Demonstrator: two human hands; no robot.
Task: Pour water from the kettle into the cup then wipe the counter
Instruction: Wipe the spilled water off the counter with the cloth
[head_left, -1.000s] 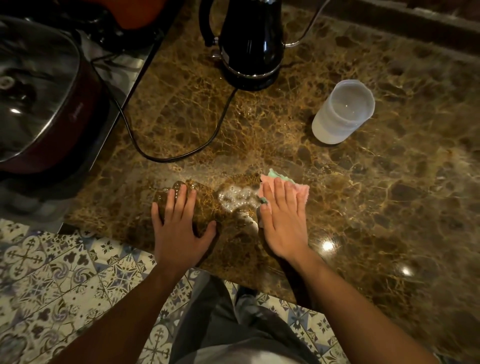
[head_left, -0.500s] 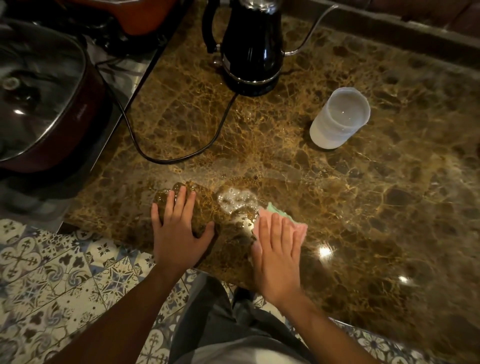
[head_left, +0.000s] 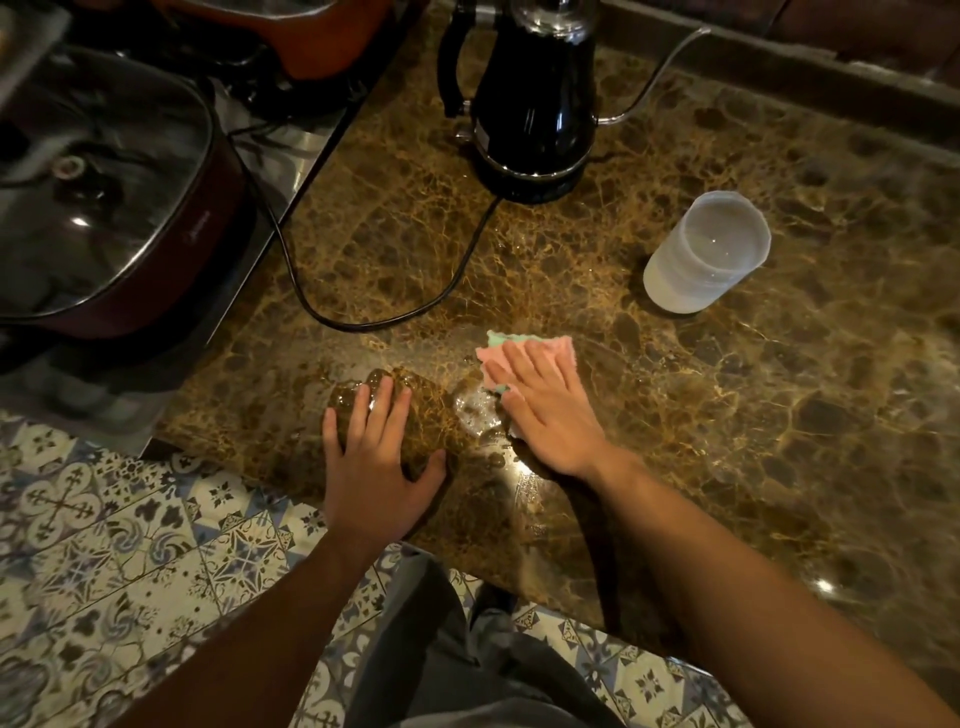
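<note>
A black kettle (head_left: 530, 98) stands on its base at the back of the brown marble counter (head_left: 779, 415). To its right sits a frosted cup (head_left: 706, 252) holding water. My right hand (head_left: 545, 410) lies flat, fingers spread, pressing a pink and green cloth (head_left: 524, 351) onto the counter near the front edge. A patch of water (head_left: 475, 410) glistens just left of that hand. My left hand (head_left: 371, 462) rests flat on the counter by the front edge, fingers apart, holding nothing.
The kettle's black cord (head_left: 374, 322) loops across the counter toward the left. A dark red pan with a glass lid (head_left: 98, 192) sits on the stove at left, an orange pot (head_left: 322, 36) behind it. Patterned floor tiles (head_left: 130, 545) lie below the counter edge.
My right hand first slid the cloth back toward the counter's front edge, then pushed it forward and slightly right, past the wet patch. My left hand stayed put.
</note>
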